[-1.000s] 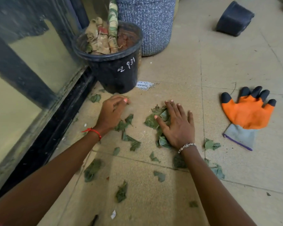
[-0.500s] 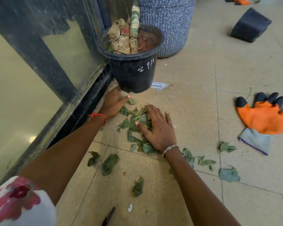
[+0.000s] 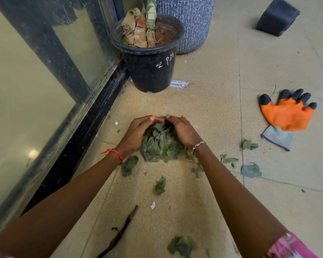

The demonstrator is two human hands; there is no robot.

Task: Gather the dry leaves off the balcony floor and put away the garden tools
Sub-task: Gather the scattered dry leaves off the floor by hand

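Observation:
A heap of green-grey dry leaves (image 3: 159, 146) lies on the tiled balcony floor in the middle of the view. My left hand (image 3: 136, 132) and my right hand (image 3: 183, 130) cup the heap from both sides, fingers curled over its far edge, fingertips meeting. Loose leaves remain around: one (image 3: 129, 164) beside my left wrist, one (image 3: 159, 186) nearer me, several (image 3: 250, 171) to the right, and one (image 3: 181, 246) at the bottom. An orange garden glove (image 3: 287, 116) with black fingertips lies flat at the right.
A black plant pot (image 3: 151, 58) stands just beyond the heap, against a glass door track (image 3: 78, 138) along the left. Behind it is a blue speckled planter (image 3: 190, 25). A dark object (image 3: 277, 16) lies at the far right. A dark twig (image 3: 119, 233) lies near me.
Both hands swept the scattered leaves together: before they lay flat and apart on the floor, now they curl round one heap, drawn a little toward me.

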